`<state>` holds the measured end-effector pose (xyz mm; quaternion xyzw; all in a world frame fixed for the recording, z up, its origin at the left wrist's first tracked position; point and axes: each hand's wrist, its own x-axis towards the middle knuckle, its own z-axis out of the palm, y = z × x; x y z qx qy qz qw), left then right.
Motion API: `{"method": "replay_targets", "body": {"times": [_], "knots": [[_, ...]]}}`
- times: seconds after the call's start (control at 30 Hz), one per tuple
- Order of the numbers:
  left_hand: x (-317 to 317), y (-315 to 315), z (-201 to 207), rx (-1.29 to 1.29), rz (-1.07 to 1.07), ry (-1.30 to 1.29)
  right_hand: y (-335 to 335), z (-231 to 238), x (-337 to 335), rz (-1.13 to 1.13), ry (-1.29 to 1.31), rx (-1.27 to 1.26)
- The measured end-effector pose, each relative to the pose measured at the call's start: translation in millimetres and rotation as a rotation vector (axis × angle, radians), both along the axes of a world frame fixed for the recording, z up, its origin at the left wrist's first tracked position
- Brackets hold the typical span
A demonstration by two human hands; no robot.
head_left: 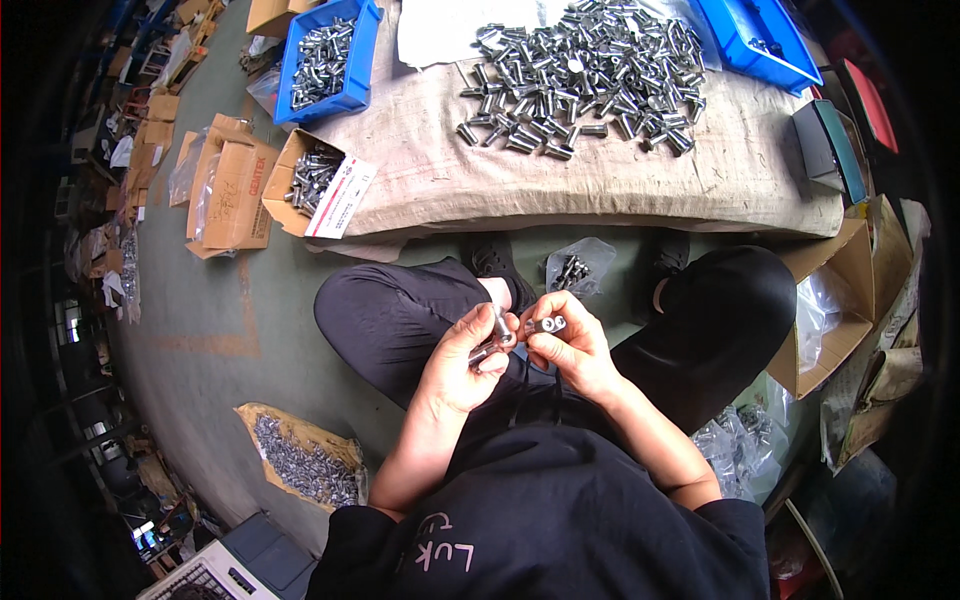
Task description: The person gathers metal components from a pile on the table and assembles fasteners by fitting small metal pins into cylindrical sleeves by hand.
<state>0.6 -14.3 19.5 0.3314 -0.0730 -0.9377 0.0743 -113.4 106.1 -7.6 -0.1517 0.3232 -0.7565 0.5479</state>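
Centrally in the head view, the left hand (462, 352) pinches metal parts (503, 328) and the right hand (577, 345) pinches metal pieces (545, 325), close together, presumably for fingertip control. The bolt pile (600, 88) lies at upper centre, probably for reach.

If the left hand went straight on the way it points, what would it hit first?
Most likely the right hand, which holds small metal pieces; exact depth is hard to judge.

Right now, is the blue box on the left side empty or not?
Not empty: the blue box is open above, and many metal parts show inside.
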Motion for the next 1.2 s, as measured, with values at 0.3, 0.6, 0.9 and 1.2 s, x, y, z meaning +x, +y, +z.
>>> {"method": "replay_targets", "body": {"times": [0.3,0.6,0.9,1.2], "knots": [[-9,9,9,-0.118,0.03,-0.164,-5,-1,8,-0.15,0.176,0.122],[-7,10,6,-0.158,-0.036,-0.153,-11,12,0,-0.195,0.555,0.153],[-5,11,-2,-0.265,-0.112,-0.119,-8,20,0,-0.202,0.617,0.228],[-12,15,0,-0.214,-0.051,-0.175,0,15,-19,-0.088,-0.218,0.172]]}}
